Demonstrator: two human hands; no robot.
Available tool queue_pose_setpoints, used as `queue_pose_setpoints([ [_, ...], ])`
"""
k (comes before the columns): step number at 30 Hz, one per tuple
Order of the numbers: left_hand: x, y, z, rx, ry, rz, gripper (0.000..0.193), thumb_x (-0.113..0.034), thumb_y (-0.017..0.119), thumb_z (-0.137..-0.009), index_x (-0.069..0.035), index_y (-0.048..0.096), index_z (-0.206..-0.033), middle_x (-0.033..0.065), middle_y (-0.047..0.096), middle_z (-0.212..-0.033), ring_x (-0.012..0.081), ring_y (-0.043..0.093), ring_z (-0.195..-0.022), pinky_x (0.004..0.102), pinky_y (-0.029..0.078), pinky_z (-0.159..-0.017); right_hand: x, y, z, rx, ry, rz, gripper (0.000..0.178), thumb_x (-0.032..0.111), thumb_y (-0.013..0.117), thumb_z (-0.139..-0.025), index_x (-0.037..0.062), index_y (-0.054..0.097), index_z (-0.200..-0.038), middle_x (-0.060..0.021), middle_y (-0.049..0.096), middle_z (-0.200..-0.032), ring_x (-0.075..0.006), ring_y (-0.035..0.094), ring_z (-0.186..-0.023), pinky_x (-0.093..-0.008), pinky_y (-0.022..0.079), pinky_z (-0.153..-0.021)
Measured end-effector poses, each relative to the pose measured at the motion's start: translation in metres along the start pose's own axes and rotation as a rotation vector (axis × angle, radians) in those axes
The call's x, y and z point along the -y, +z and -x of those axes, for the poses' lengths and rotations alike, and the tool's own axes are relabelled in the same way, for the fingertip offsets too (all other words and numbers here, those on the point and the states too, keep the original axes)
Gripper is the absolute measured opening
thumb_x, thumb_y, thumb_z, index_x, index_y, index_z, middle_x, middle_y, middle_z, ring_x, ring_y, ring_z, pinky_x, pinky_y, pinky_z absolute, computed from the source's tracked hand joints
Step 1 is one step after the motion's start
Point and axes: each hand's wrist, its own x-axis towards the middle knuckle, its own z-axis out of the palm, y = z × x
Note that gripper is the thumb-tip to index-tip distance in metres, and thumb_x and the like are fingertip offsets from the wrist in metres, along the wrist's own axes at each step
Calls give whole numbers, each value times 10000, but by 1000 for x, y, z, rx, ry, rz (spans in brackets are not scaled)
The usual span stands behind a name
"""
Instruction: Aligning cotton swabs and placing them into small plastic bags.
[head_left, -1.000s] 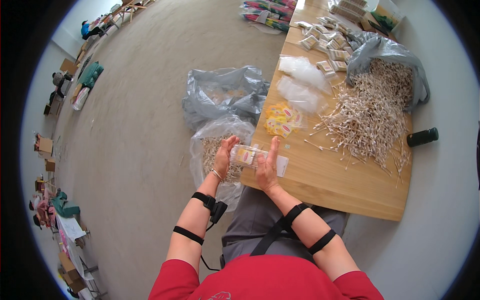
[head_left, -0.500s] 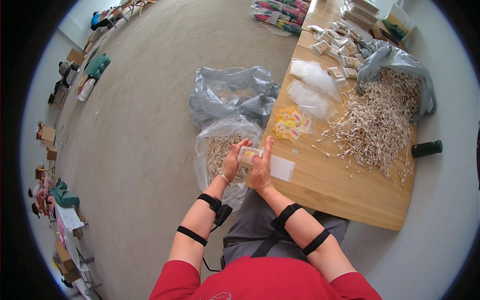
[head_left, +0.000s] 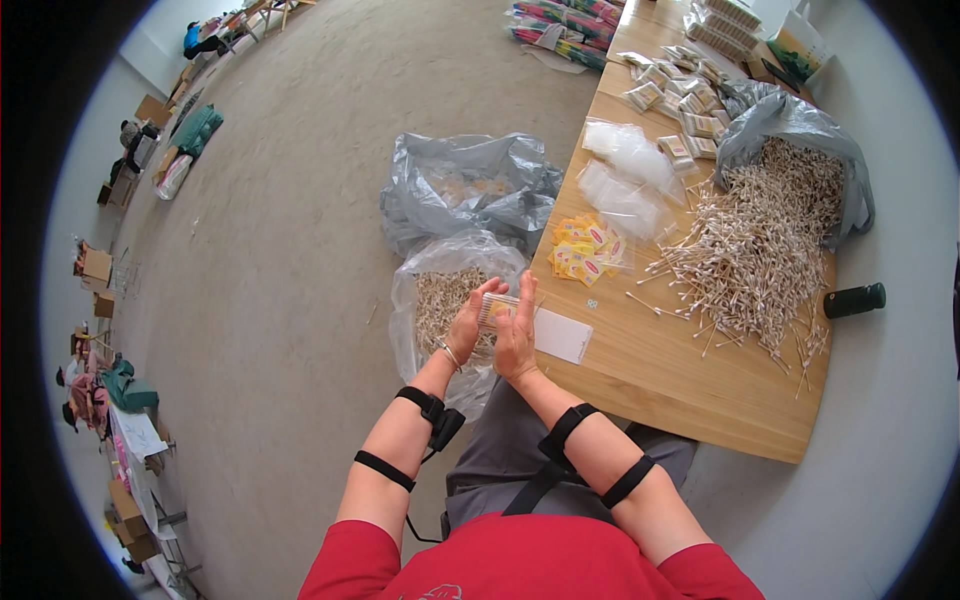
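Between my two hands is a small pack of cotton swabs (head_left: 497,309) with a yellow label, over the near-left corner of the table. My left hand (head_left: 465,325) is closed round its left side. My right hand (head_left: 517,335) presses against its right side, thumb on the front and fingers stretched upward. A white card (head_left: 563,335) lies on the table just right of my right hand. Behind it are yellow printed labels (head_left: 585,250) and clear plastic bags (head_left: 630,190). A big heap of loose cotton swabs (head_left: 750,240) spills from a grey plastic bag (head_left: 800,115) to the right.
Filled swab packs (head_left: 685,100) lie at the table's far end. A dark green bottle (head_left: 855,300) is at the right edge. On the floor left of the table are a clear bag of swabs (head_left: 440,305) and a grey bag (head_left: 430,160). People sit far left.
My right hand has shifted slightly left, covering more of the pack's front. The pack stays between both hands, and the things on the table have not moved.
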Motion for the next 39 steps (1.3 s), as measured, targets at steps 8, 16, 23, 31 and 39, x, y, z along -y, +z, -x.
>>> queue_pose_setpoints([
  [8, 14, -19, 0, -180, 33, 39, 584, -453, 279, -1002, -17, 385, -1374, 147, 438, -1382, 212, 408, -1276, 335, 307, -1071, 8, -5, 1, -91, 57, -204, 619, 188, 391, -870, -53, 216, -1412, -232, 220, -1488, -344, 156, -1407, -393, 120, -1141],
  [16, 10, -1, -9, -80, -22, -20, 506, -369, 349, -995, -8, 426, -1340, 133, 484, -1338, 198, 454, -1228, 324, 331, -1050, -9, -2, -2, -117, 35, -195, 608, 130, 389, -852, -54, 225, -1408, -234, 234, -1482, -345, 166, -1406, -389, 128, -1141],
  [23, 3, -11, -18, -141, -106, -131, 339, -266, 519, -934, -1, 604, -1127, 83, 604, -1163, 129, 576, -976, 271, 455, -875, -2, 0, -2, -74, 32, -85, 638, 58, 417, -812, -47, 218, -1409, -235, 214, -1486, -331, 156, -1410, -375, 111, -1145],
  [31, -4, -14, -34, -126, -128, -360, 289, -207, 686, -820, 32, 667, -982, 50, 649, -1015, 81, 576, -847, 234, 475, -746, -4, 3, 2, -72, 8, 40, 622, -60, 378, -783, -46, 229, -1387, -241, 218, -1474, -374, 142, -1404, -416, 120, -1152],
  [39, -16, -13, -41, -84, -49, -758, 372, -260, 688, -820, -6, 630, -1085, 69, 638, -1052, 131, 589, -909, 266, 479, -796, -4, -2, 0, -66, -8, 38, 631, -60, 395, -775, -36, 240, -1387, -240, 239, -1467, -368, 161, -1400, -410, 129, -1151],
])
